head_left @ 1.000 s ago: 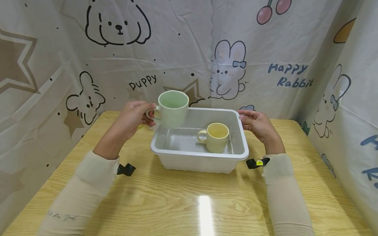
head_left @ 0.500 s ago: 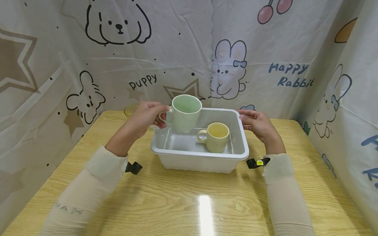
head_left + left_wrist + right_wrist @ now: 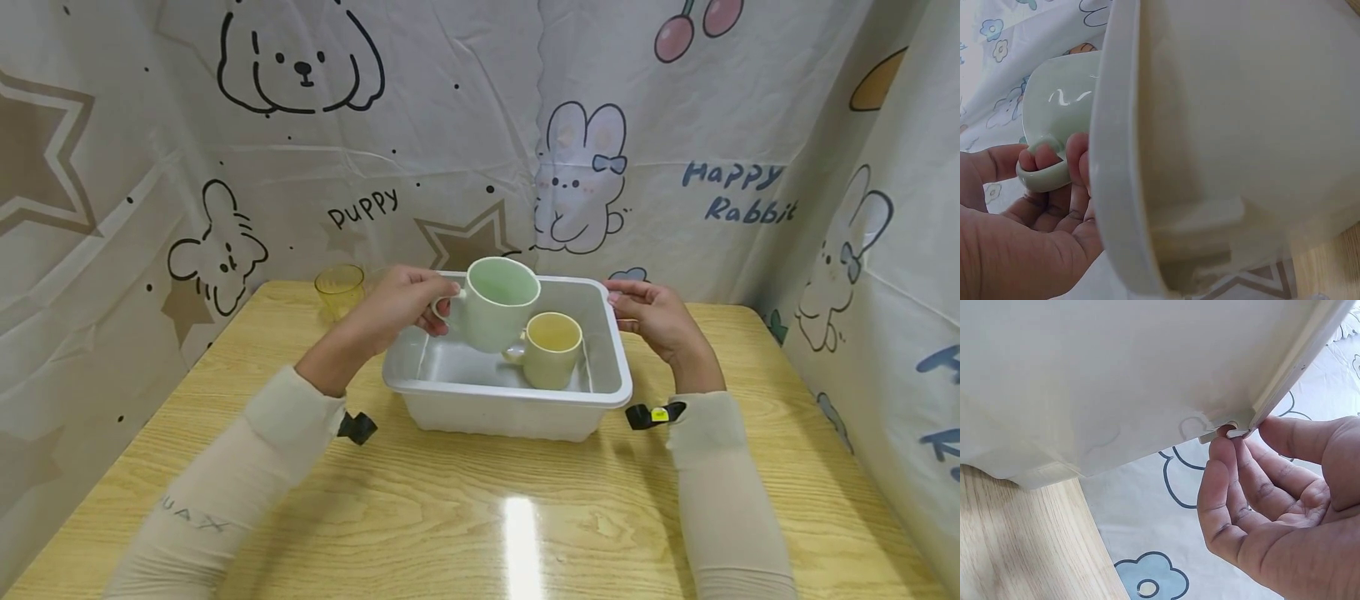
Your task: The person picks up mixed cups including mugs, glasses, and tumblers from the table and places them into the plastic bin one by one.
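Since a second ago, the left hand (image 3: 408, 300) has moved right, pinching the green mug (image 3: 498, 312) by its handle (image 3: 1041, 181) over the white tub (image 3: 510, 417). The right hand (image 3: 652, 312) pinches the tub's right edge. One yellow mug (image 3: 552, 362) stands inside, and a see-through yellow cup (image 3: 340, 292) is on the table (image 3: 420, 517).

Tub (image 3: 507, 415) from high head, close wrist views

Diffuse light; a white vertical glare streak crosses the glossy yellow wood-grain tabletop (image 3: 420, 508). Left-wrist view: small highlights on the pale green glazed mug (image 3: 1057, 103).
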`<move>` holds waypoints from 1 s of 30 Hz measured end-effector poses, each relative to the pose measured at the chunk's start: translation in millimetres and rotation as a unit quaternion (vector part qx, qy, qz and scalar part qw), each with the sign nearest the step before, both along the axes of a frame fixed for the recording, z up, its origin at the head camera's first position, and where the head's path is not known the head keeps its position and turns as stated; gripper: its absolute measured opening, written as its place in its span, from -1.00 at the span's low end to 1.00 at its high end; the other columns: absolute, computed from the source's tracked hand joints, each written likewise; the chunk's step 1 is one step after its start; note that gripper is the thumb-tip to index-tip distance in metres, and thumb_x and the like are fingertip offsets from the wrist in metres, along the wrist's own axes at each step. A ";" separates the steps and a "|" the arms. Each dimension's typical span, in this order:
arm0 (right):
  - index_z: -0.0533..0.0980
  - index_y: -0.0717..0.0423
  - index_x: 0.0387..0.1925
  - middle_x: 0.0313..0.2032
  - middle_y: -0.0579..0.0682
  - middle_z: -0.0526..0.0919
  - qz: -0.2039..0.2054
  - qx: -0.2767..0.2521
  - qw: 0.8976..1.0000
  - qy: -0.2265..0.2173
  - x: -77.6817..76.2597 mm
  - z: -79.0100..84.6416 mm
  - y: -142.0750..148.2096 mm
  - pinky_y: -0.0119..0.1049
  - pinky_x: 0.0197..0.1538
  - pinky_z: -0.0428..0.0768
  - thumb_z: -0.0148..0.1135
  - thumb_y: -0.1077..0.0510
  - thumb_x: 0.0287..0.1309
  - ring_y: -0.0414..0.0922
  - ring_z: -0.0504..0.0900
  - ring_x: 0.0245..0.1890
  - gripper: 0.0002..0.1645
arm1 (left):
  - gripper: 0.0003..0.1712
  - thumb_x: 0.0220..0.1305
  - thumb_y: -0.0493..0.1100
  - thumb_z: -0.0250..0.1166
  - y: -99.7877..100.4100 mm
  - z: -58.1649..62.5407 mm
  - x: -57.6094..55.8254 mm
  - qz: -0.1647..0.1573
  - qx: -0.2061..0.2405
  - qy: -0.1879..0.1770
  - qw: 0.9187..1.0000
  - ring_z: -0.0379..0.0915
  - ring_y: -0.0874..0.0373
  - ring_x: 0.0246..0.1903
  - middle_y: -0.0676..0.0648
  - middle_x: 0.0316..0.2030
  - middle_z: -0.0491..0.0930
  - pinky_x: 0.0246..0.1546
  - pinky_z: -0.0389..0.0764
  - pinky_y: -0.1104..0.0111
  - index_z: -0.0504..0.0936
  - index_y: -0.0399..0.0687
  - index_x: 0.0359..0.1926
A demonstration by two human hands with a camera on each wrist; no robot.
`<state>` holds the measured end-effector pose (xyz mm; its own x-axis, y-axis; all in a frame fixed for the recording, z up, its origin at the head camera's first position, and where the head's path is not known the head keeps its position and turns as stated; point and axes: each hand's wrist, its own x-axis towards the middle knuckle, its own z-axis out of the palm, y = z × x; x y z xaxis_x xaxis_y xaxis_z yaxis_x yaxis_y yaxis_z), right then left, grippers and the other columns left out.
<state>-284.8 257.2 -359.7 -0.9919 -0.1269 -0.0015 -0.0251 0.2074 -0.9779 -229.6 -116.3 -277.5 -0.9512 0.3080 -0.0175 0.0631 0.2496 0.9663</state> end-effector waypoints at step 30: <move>0.38 0.30 0.37 -0.05 -0.14 0.65 0.013 -0.020 1.000 -0.009 1.6 2.3 -1.8 -0.37 -0.05 0.67 0.20 0.09 0.47 -0.19 0.64 -0.12 -0.42 | -0.64 0.45 -0.17 0.15 34.4 -20.7 -10.9 -0.131 -0.066 -0.018 0.989 0.64 -0.01 -0.47 -0.12 -0.49 0.52 -0.35 0.70 0.22 0.57 -0.44 -0.38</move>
